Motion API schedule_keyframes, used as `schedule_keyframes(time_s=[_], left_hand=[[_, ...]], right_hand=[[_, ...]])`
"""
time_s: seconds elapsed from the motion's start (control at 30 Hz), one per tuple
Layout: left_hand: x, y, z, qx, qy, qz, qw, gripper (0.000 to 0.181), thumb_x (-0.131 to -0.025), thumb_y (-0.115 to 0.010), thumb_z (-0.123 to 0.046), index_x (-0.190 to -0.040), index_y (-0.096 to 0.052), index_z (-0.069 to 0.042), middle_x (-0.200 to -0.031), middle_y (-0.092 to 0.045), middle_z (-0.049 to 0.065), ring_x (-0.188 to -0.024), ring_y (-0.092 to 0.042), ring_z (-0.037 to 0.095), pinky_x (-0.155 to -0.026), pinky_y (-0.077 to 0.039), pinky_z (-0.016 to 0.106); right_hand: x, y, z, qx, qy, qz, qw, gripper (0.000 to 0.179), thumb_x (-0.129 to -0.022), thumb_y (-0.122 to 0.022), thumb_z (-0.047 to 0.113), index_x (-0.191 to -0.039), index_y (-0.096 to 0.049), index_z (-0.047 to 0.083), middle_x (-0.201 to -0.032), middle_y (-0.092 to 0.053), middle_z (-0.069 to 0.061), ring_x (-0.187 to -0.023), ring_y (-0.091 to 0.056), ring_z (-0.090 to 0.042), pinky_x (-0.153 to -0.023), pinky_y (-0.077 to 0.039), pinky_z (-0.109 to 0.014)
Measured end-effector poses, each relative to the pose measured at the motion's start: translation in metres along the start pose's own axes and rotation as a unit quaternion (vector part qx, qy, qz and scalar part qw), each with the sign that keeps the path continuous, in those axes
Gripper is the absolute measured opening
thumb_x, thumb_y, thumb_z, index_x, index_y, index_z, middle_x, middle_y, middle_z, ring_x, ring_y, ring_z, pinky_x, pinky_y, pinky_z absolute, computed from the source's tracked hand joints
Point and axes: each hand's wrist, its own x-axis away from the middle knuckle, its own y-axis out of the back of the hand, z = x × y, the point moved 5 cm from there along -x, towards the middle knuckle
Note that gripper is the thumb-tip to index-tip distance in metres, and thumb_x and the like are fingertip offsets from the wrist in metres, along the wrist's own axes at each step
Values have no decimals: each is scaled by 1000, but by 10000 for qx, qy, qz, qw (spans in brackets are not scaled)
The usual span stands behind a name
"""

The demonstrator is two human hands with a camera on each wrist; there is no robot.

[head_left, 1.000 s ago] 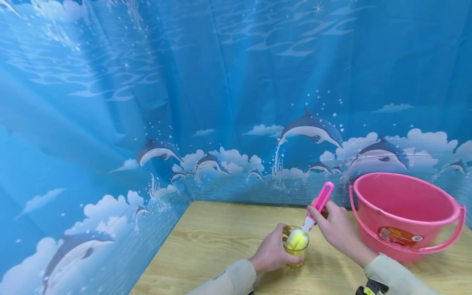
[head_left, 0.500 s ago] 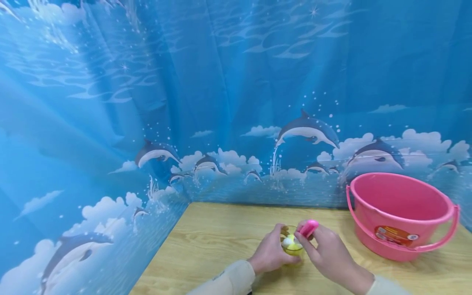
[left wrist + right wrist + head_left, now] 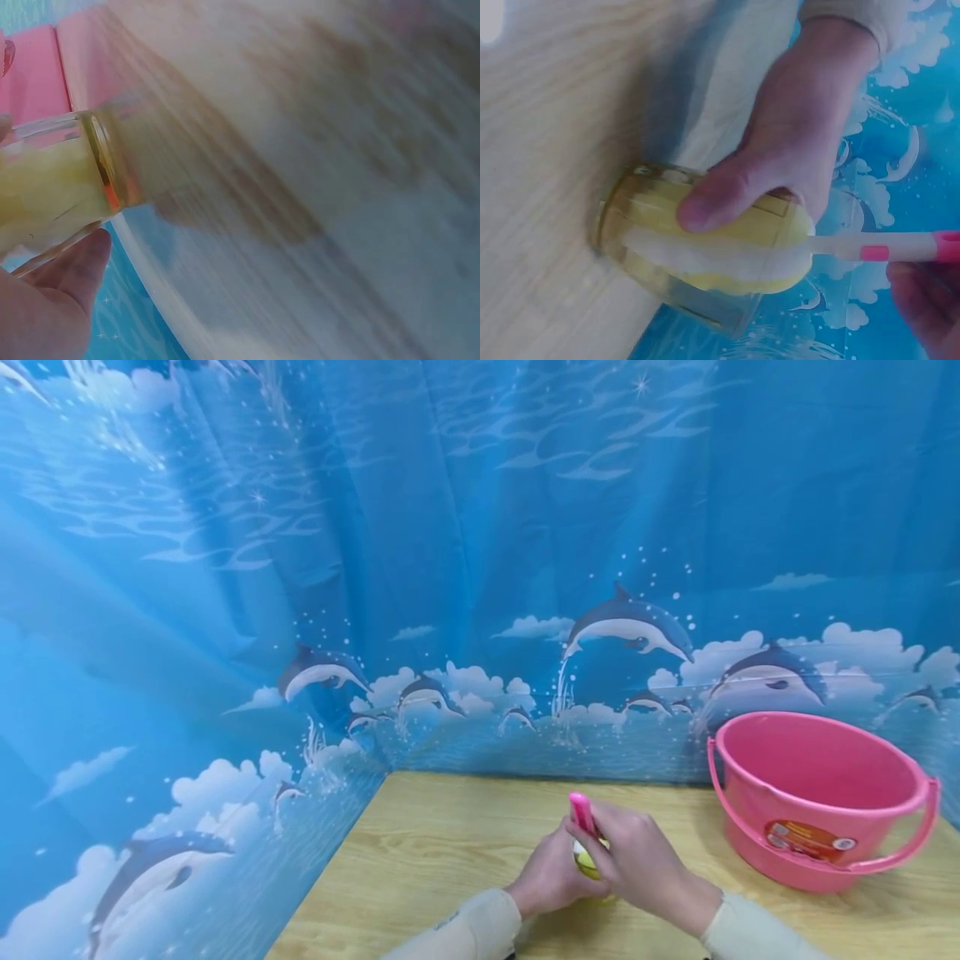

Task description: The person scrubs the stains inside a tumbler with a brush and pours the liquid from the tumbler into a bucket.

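My left hand (image 3: 546, 878) grips a clear, yellowish glass (image 3: 718, 309) by its side, thumb along the wall in the right wrist view. The glass stands upright on the table, its thick base (image 3: 105, 161) showing in the left wrist view. Inside it is the yellow and white sponge head of a cup brush (image 3: 731, 255). My right hand (image 3: 647, 863) pinches the brush by its pink handle (image 3: 581, 812), directly above the mouth of the glass. In the head view the right hand covers most of the glass.
A pink bucket (image 3: 821, 760) with its carrying handle lowered stands on the right of the wood-grain table (image 3: 435, 835). Behind and to the left hangs a blue curtain (image 3: 465, 568) printed with dolphins.
My right hand has moved left and over the glass, and the sponge head has sunk deeper into it. The handle has swung from leaning right to leaning slightly left. The left hand has kept its hold.
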Motion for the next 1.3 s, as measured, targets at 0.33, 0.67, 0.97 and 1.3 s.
schedule_keyframes(time_s=[0.33,0.67,0.97,1.3], left_hand=[[-1,0,1,519,501,153,9973,91,-66,-95,-36,-141,-44,-27,-119,-61,-17,-99,-58,-3,-88,-52,23],[1,-1,4,637,834,155,9944,82,-64,-94,-40,-132,-49,-25,-120,-62,-12,-99,-61,3,-86,-54,27],[2,-2,5,594,915,121,9940,87,-64,-94,-42,-135,-49,-23,-127,-61,-10,-105,-63,7,-90,-55,30],[3,-2,3,593,776,14,9952,89,-62,-95,-37,-136,-48,-21,-128,-61,-11,-103,-62,5,-89,-55,28]], right_hand=[[-20,-3,-34,135,-1421,580,9881,18,-96,-69,17,-88,-53,19,-56,-35,16,-43,-27,5,-39,-28,-15],[-12,7,-61,-91,-2459,657,9670,9,-101,-62,21,-97,-61,13,-59,-50,10,-45,-45,-4,-41,-39,-22],[9,26,-54,-230,-2524,363,9667,5,-101,-62,19,-100,-61,14,-65,-55,9,-50,-42,-3,-44,-40,-22],[24,34,-35,-71,-1907,168,9815,13,-95,-69,10,-98,-62,20,-75,-63,10,-56,-45,3,-49,-44,-19]])
